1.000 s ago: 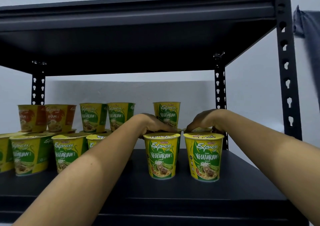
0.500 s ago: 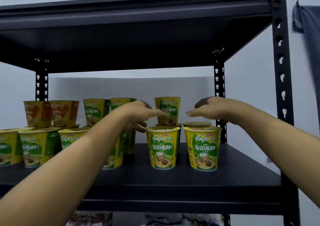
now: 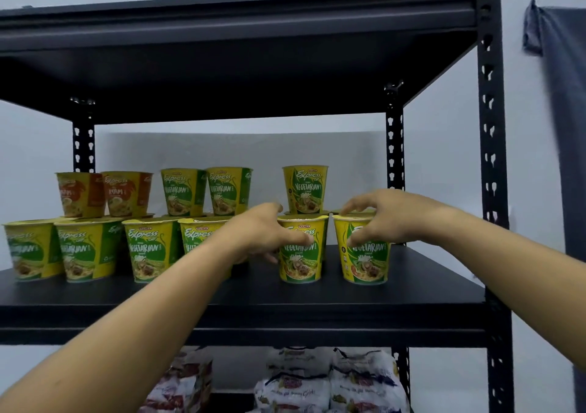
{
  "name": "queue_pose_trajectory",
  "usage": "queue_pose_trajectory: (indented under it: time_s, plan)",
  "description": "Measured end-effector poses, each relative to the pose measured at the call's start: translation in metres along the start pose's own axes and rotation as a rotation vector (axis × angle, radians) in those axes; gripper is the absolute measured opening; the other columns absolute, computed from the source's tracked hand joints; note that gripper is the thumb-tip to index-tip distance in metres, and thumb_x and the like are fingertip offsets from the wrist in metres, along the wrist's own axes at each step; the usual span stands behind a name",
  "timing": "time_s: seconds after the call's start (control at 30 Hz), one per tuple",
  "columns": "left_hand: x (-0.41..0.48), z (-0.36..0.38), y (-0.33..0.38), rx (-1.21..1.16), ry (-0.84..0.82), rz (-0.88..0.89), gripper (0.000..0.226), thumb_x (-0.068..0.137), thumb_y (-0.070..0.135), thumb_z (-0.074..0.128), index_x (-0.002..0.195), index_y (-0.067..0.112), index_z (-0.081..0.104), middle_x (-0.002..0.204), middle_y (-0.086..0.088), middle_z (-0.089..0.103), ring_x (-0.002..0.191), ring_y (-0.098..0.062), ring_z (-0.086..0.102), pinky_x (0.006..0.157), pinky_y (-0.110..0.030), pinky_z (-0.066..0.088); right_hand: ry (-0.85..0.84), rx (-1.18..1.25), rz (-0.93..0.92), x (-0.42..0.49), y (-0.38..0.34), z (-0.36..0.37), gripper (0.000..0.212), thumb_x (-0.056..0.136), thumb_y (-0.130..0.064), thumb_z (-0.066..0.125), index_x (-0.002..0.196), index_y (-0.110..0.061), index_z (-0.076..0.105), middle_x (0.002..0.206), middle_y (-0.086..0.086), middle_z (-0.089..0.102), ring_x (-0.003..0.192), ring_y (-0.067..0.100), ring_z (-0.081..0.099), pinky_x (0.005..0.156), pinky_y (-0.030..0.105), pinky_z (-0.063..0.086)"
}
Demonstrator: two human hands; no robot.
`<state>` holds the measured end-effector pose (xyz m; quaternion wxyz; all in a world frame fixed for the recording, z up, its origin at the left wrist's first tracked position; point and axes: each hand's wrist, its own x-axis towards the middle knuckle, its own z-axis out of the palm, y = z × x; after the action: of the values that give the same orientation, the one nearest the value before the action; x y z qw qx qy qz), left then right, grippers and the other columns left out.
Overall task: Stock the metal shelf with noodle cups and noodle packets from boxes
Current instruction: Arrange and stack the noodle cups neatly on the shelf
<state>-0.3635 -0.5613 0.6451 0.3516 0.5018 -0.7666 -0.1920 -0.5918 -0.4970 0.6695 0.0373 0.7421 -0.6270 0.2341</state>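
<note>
Dropped from the back row, both grips now close on the front pair of upright noodle cups on the metal shelf (image 3: 412, 289): left grip (image 3: 263, 235) curled round the left cup (image 3: 301, 263), right grip (image 3: 387, 219) pinching the right cup (image 3: 364, 263) at its rim.

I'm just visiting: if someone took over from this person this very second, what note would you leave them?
Left hand: thumb and fingers round the centre front cup.
Right hand: pinching the right front cup at its rim.
Both cups stand upright on the metal shelf, apart from the cup rows at the left, stacked two high.
Done: those rows; noodle packets lie on the tier below.
Left: probably settling these two cups, then filling the shelf's bare right side. No boxes in view.
</note>
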Motion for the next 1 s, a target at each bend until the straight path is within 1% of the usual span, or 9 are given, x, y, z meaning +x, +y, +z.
queue_pose_trajectory:
  time_s: [0.1,0.27,0.43,0.57,0.6,0.7,0.77,0.87,1.0]
  plan:
    - [-0.004,0.005,0.002,0.014,0.037,0.024,0.104,0.077,0.046,0.088,0.159,0.017,0.03,0.151,-0.008,0.046,0.104,-0.024,0.067,0.072,-0.04,0.066,0.023,-0.006,-0.015,0.003,0.007,0.003,0.054,0.082,-0.038,0.082,0.132,-0.036,0.063,0.136,-0.003,0.062,0.104,0.015,0.058,0.082,0.028,0.048]
    - [-0.007,0.009,0.007,0.039,0.064,0.019,0.1,0.076,0.05,0.088,0.155,0.017,0.035,0.153,-0.008,0.045,0.1,-0.023,0.068,0.072,-0.04,0.066,0.035,0.009,-0.027,0.003,0.018,0.005,0.052,0.082,-0.039,0.083,0.131,-0.033,0.066,0.125,-0.006,0.068,0.103,0.015,0.066,0.084,0.03,0.055]
    - [-0.01,0.014,0.01,0.085,0.079,0.023,0.088,0.079,0.051,0.085,0.147,0.017,0.041,0.148,-0.007,0.05,0.098,-0.022,0.069,0.069,-0.037,0.065,0.046,-0.012,-0.031,0.003,0.021,0.005,0.054,0.084,-0.039,0.08,0.134,-0.031,0.064,0.127,-0.006,0.066,0.104,0.015,0.064,0.085,0.03,0.055]
    - [-0.009,0.016,0.007,0.166,0.099,0.042,0.098,0.077,0.064,0.08,0.152,0.02,0.034,0.147,-0.006,0.053,0.099,-0.023,0.069,0.06,-0.029,0.059,0.043,-0.05,-0.04,-0.001,0.02,0.006,0.057,0.087,-0.042,0.077,0.14,-0.032,0.059,0.134,-0.004,0.064,0.106,0.015,0.061,0.084,0.027,0.052]
    - [-0.011,0.015,0.004,0.188,0.101,0.051,0.102,0.075,0.068,0.079,0.153,0.021,0.032,0.147,-0.005,0.053,0.101,-0.022,0.069,0.064,-0.03,0.058,0.052,-0.071,-0.044,-0.003,0.018,0.006,0.057,0.088,-0.044,0.074,0.141,-0.032,0.057,0.136,-0.003,0.063,0.108,0.016,0.061,0.085,0.028,0.052]
    - [-0.018,0.004,-0.003,0.228,0.125,0.097,0.113,0.073,0.074,0.076,0.159,0.02,0.028,0.155,-0.005,0.048,0.127,-0.026,0.058,0.098,-0.04,0.055,0.115,-0.129,-0.08,-0.009,0.007,0.002,0.056,0.091,-0.054,0.065,0.143,-0.036,0.053,0.144,-0.001,0.057,0.126,0.023,0.056,0.097,0.037,0.052]
    - [-0.027,-0.006,-0.006,0.222,0.144,0.127,0.108,0.076,0.069,0.076,0.16,0.022,0.029,0.156,-0.005,0.047,0.135,-0.024,0.052,0.105,-0.039,0.049,0.144,-0.133,-0.135,-0.015,-0.004,-0.001,0.057,0.093,-0.057,0.061,0.146,-0.038,0.05,0.152,-0.004,0.05,0.137,0.023,0.048,0.107,0.04,0.046]
    - [-0.045,-0.022,-0.009,0.245,0.16,0.154,0.091,0.08,0.063,0.076,0.155,0.025,0.041,0.15,-0.001,0.053,0.127,-0.019,0.057,0.102,-0.039,0.053,0.169,-0.166,-0.292,-0.023,-0.024,-0.001,0.055,0.097,-0.055,0.057,0.148,-0.036,0.047,0.153,-0.008,0.049,0.14,0.016,0.044,0.112,0.037,0.04]
    - [-0.074,-0.044,-0.019,0.324,0.177,0.195,0.065,0.089,0.057,0.071,0.144,0.026,0.056,0.135,0.005,0.064,0.114,-0.011,0.062,0.084,-0.025,0.055,0.126,-0.116,-0.464,-0.027,-0.055,0.011,0.053,0.1,-0.052,0.055,0.147,-0.028,0.05,0.147,-0.01,0.054,0.132,0.008,0.048,0.105,0.026,0.04]
